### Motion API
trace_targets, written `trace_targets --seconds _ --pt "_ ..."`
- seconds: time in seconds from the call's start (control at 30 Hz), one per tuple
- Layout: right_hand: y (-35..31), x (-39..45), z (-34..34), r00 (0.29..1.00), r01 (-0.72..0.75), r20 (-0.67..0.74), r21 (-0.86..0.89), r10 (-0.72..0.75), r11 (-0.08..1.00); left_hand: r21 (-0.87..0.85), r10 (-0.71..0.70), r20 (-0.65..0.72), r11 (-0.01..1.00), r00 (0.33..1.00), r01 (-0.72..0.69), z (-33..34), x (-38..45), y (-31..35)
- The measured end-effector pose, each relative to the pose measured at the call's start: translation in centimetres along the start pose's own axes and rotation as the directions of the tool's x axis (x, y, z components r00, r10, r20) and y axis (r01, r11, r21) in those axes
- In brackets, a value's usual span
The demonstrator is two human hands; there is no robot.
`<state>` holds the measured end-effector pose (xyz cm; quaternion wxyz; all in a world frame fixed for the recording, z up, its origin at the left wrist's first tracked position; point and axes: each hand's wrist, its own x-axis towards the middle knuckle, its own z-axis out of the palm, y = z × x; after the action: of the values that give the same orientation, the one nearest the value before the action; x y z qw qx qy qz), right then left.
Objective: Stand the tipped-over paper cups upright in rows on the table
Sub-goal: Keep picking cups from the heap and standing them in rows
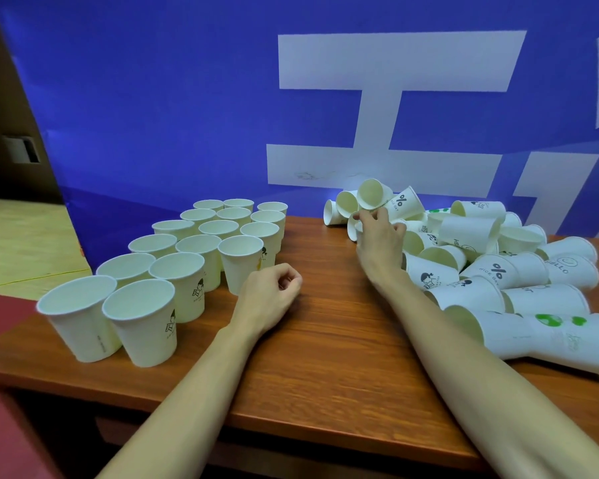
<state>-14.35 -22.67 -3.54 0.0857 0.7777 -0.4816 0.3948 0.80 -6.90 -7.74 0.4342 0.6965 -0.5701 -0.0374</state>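
Broadly: wood-grain table (325,326), bare strip down middle. Tipped paper cups (481,267) heaped right, reaching table edge; upright cups (187,250) in rows left. Right hand (381,233) fingers pinch cup rim (360,227) at heap's far end. Left hand (270,292) loosely curled, holding nothing, rests near rows.

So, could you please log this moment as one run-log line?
left hand: idle, loosely curled on brown wooden table | right hand: reaching into tipped white paper cups | upright white paper cups: rows

I see white paper cups standing upright (201,243) in rows on the table's left; a heap of tipped cups (491,267), some printed, lies at right.
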Motion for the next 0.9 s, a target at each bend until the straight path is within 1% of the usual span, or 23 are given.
trace_targets --seconds 0.03,0.1,0.13,0.2,0.23,0.33,0.47,0.57,0.67,0.73,0.83,0.87,0.9 --pt "-0.3 -0.1 0.1 1.000 0.019 -0.016 0.049 -0.019 0.999 -0.001 -0.002 -0.005 1.000 1.000 0.002 -0.1 0.0 0.0" --pt "-1.1 -0.3 0.3 1.000 0.023 0.005 0.208 -0.025 0.978 0.002 0.000 -0.004 1.000 1.000 0.000 -0.2 -0.2 0.2" --pt "-1.7 -0.5 0.4 0.999 0.004 0.029 0.307 -0.014 0.952 0.006 0.002 0.002 1.000 1.000 -0.002 -0.2 -0.3 0.3" --pt "-2.7 -0.9 0.0 0.998 -0.042 0.069 0.502 0.009 0.864 -0.001 0.001 0.013 1.000 1.000 -0.001 -0.3 -0.4 0.5" --pt "-3.1 -1.2 -0.3 0.996 -0.062 0.087 0.558 0.017 0.828 -0.014 -0.001 0.009 1.000 1.000 0.001 -0.4 -0.5 0.6" --pt "-4.1 -1.8 -1.3 0.989 -0.104 0.145 0.647 0.013 0.756 -0.039 0.003 -0.029 0.999 1.000 -0.004 -0.3 -0.5 0.8" --pt "-5.4 -2.4 -0.9 0.984 -0.106 0.176 0.737 -0.038 0.668 -0.052 0.052 -0.098 0.997 0.994 -0.057 -0.4 -0.8 1.4" --pt "-6.1 -2.8 -0.6 0.979 -0.087 0.183 0.776 -0.090 0.625 -0.008 0.098 -0.170 0.995 0.981 -0.100 -0.8 -0.9 2.2" --pt "-6.7 -3.3 -0.7 0.979 -0.067 0.165 0.814 -0.118 0.577 0.055 0.080 -0.186 0.996 0.979 -0.071 -1.2 -0.8 2.4" --pt "-6.8 -3.4 -0.8 0.983 -0.091 0.162 0.846 -0.089 0.525 0.054 0.055 -0.186 0.997 0.981 -0.045 -1.4 -0.6 2.3" --pt "-6.8 -3.3 -1.0 0.986 -0.156 0.167 0.909 0.003 0.387 0.071 0.040 -0.199 0.997 0.979 -0.026 -1.9 -0.3 2.6" --pt "-6.7 -3.2 -0.8 0.986 -0.164 0.158 0.919 0.046 0.358 0.086 0.045 -0.190 0.996 0.981 -0.029 -2.0 -0.3 2.8" --pt "-6.6 -3.1 -0.7 0.985 -0.171 0.148 0.920 0.091 0.354 0.102 0.053 -0.174 0.994 0.983 -0.036 -2.2 -0.3 3.0"
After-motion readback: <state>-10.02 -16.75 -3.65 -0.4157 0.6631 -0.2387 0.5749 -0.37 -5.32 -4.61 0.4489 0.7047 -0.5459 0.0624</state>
